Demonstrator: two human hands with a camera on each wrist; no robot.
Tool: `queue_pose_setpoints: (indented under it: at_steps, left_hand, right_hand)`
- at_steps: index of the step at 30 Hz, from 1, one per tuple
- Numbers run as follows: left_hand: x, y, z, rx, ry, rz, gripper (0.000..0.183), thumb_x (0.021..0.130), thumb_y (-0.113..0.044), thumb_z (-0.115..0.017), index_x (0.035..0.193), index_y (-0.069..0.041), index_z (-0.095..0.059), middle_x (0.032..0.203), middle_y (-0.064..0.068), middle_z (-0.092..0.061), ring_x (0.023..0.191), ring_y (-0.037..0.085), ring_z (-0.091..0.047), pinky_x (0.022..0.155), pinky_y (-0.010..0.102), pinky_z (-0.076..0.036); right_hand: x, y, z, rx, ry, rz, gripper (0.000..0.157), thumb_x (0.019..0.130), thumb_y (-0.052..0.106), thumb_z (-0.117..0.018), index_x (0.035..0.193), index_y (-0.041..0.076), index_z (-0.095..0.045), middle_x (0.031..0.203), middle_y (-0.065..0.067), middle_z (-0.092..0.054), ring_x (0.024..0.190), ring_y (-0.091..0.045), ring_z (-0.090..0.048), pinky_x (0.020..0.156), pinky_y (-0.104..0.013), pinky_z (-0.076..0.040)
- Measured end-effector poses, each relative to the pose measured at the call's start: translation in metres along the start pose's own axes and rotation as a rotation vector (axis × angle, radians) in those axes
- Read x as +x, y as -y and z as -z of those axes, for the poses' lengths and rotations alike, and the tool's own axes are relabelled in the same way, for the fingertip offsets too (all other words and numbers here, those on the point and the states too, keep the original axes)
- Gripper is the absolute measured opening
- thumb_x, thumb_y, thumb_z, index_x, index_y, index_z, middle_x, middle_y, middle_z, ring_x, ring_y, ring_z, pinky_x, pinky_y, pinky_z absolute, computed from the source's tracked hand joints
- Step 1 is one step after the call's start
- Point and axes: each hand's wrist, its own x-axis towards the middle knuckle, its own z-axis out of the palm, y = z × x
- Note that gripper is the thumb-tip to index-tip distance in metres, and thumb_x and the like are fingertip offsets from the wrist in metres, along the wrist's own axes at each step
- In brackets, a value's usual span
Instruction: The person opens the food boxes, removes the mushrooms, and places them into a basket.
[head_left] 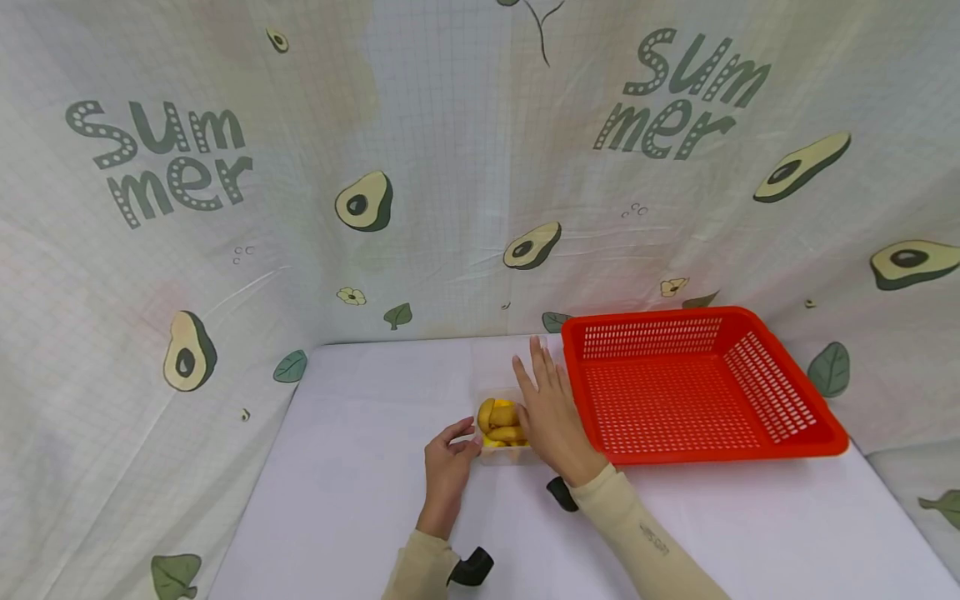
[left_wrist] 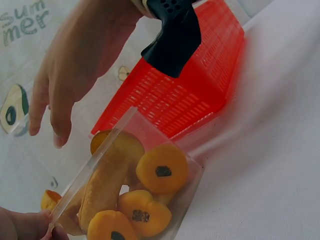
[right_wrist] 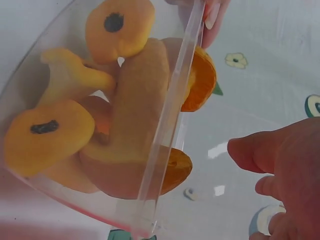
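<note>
A clear plastic container (head_left: 504,457) stands on the table, filled with several yellow-orange mushroom-like pieces (head_left: 504,415). Through its wall in the left wrist view, some rounded pieces (left_wrist: 172,179) show a dark patch on their undersides. My left hand (head_left: 447,467) pinches the container's left rim between thumb and fingers; the fingertips (right_wrist: 213,15) also appear at the rim in the right wrist view. Over the container's right side, my right hand (head_left: 553,417) has its fingers extended and holds nothing. In the right wrist view its fingers (right_wrist: 252,152) are apart from the pieces.
A large red mesh basket (head_left: 675,458) stands right of the container, close beside my right hand. The white table (head_left: 360,450) backs onto a hanging cloth (head_left: 442,167) printed with avocados and lettering. Black wrist cameras (head_left: 471,567) are strapped to both forearms.
</note>
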Motion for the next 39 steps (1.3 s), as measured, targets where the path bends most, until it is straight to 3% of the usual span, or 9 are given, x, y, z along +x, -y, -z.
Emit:
queue_pose_setpoints:
  at_steps: [9, 15, 21, 29, 39]
  left_hand:
    - [-0.004, -0.011, 0.003, -0.038, 0.033, 0.015, 0.034, 0.08, 0.005, -0.065, 0.114, 0.004, -0.062, 0.106, 0.021, -0.058, 0.078, 0.022, -0.061, 0.072, 0.034, -0.056]
    - [-0.002, -0.004, 0.001, -0.033, 0.005, 0.028, 0.032, 0.081, 0.0, -0.068, 0.113, -0.002, -0.065, 0.105, 0.015, -0.059, 0.078, 0.019, -0.062, 0.07, 0.025, -0.055]
    - [0.0, 0.002, -0.001, -0.016, -0.013, 0.011, 0.031, 0.081, -0.002, -0.068, 0.112, -0.004, -0.066, 0.103, 0.014, -0.059, 0.078, 0.02, -0.062, 0.07, 0.026, -0.055]
    - [0.001, 0.001, 0.0, -0.027, -0.003, 0.02, 0.032, 0.081, -0.001, -0.068, 0.113, -0.004, -0.065, 0.104, 0.014, -0.058, 0.082, 0.021, -0.062, 0.069, 0.025, -0.055]
    - [-0.014, -0.029, 0.002, -0.039, 0.023, 0.015, 0.034, 0.082, 0.005, -0.065, 0.115, 0.005, -0.061, 0.106, 0.023, -0.057, 0.085, 0.028, -0.061, 0.074, 0.035, -0.055]
  right_hand:
    - [-0.015, 0.006, -0.005, -0.027, 0.042, 0.046, 0.071, 0.081, 0.026, -0.07, 0.141, 0.007, -0.038, 0.152, -0.018, -0.012, 0.136, -0.037, -0.018, 0.11, -0.051, -0.016]
    - [-0.022, 0.008, -0.011, 0.017, 0.051, 0.078, 0.066, 0.079, 0.022, -0.073, 0.137, 0.009, -0.045, 0.15, -0.014, -0.02, 0.135, -0.036, -0.021, 0.109, -0.052, -0.02]
    - [-0.025, 0.007, -0.015, 0.044, 0.002, 0.118, 0.058, 0.077, 0.014, -0.074, 0.13, 0.007, -0.051, 0.133, -0.016, -0.042, 0.121, -0.034, -0.038, 0.103, -0.048, -0.03]
    - [-0.026, 0.007, -0.016, 0.015, 0.046, 0.123, 0.053, 0.077, 0.014, -0.074, 0.126, 0.007, -0.055, 0.12, -0.011, -0.051, 0.113, -0.029, -0.043, 0.102, -0.044, -0.031]
    - [-0.024, 0.008, -0.017, 0.027, 0.097, 0.111, 0.032, 0.08, 0.017, -0.073, 0.109, 0.008, -0.063, 0.099, -0.005, -0.055, 0.092, -0.024, -0.052, 0.101, -0.042, -0.032]
